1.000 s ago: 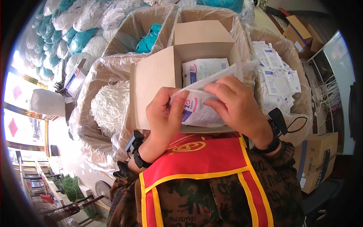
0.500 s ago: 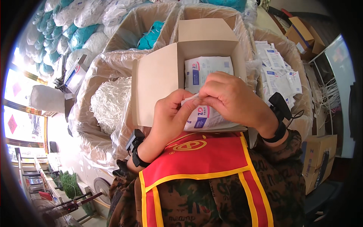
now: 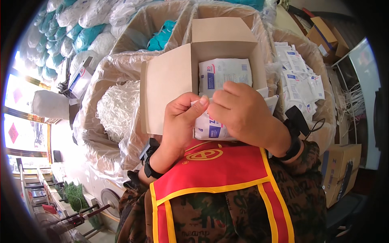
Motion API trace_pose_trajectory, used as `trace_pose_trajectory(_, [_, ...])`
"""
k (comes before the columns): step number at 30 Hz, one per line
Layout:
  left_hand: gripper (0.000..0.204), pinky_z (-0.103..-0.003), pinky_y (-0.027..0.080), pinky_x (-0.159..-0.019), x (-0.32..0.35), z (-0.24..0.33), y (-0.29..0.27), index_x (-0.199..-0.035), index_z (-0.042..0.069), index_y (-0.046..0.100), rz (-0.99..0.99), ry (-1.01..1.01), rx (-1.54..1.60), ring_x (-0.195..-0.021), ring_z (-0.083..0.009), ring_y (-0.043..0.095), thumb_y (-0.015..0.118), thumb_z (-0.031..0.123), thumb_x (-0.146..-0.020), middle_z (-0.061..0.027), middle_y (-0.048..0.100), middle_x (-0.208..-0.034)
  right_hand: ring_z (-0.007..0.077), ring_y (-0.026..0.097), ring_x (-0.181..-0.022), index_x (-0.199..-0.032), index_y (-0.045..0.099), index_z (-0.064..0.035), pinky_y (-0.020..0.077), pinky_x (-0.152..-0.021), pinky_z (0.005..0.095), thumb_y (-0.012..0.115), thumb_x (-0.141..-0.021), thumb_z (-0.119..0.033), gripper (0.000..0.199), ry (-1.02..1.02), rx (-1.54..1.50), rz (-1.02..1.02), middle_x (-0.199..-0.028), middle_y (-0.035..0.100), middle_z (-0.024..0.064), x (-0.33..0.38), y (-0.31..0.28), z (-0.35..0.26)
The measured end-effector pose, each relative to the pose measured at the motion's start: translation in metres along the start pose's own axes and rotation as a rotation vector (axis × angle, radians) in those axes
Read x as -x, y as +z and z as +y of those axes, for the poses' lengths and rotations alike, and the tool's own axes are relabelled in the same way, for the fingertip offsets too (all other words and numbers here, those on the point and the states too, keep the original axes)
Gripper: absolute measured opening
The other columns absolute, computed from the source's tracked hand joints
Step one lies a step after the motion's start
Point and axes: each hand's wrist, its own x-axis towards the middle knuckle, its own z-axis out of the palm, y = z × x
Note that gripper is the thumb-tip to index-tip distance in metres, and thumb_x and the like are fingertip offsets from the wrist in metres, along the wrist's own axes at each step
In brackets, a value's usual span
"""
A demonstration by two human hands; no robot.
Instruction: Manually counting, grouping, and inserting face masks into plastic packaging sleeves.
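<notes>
Over an open cardboard box (image 3: 165, 91), my two hands work close together with fingers closed. My left hand (image 3: 183, 117) pinches a thin white edge between thumb and bent forefinger. My right hand (image 3: 247, 115) is closed on the same piece, right beside the left thumb. A white packet (image 3: 270, 101) shows from behind the right hand, over the box's right side; most of it is covered by that hand. Inside the box lie plump white printed packets: a far one (image 3: 227, 73) and a near one (image 3: 210, 128), partly hidden under my hands.
At the left, a plastic-lined carton holds white cords (image 3: 119, 111). Behind it, another has teal material (image 3: 162, 36). Flat white packets (image 3: 298, 77) fill a lined carton at the right. Bagged bundles (image 3: 87, 36) pile up at the far left. A closed carton (image 3: 342, 174) stands lower right.
My right hand has turned and come slightly nearer my body, and a white packet now shows past its right side. The left hand keeps its pinch, its thumb now raised higher.
</notes>
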Motion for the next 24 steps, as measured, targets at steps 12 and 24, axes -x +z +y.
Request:
trace_pose_trajectory(12, [0.011, -0.02, 0.044, -0.06, -0.05, 0.005, -0.048, -0.085, 0.003, 0.067, 0.059, 0.251, -0.276, -0.065, -0.006, 0.056, 0.064, 0.01, -0.093, 0.0002, 0.064, -0.074, 0.0223, 0.054, -0.076, -0.085, 0.057, -0.008, 0.0468, -0.065, 0.0326, 0.06, -0.074, -0.015, 0.014, -0.153, -0.497, -0.126, -0.084, 0.051, 0.0065, 0.013, -0.055, -0.042])
trace_pose_trajectory(24, [0.008, -0.021, 0.045, -0.063, 0.0, 0.025, -0.001, -0.093, -0.001, 0.07, -0.291, 0.557, -0.762, -0.072, -0.0096, 0.059, 0.066, 0.003, -0.089, -0.0037, 0.066, -0.077, 0.0248, 0.057, -0.081, -0.104, 0.066, -0.0024, 0.0477, -0.071, 0.0354, 0.071, -0.08, -0.004, 0.025, 0.239, -0.38, -0.042, -0.089, 0.055, 0.0101, 0.003, -0.02, 0.017])
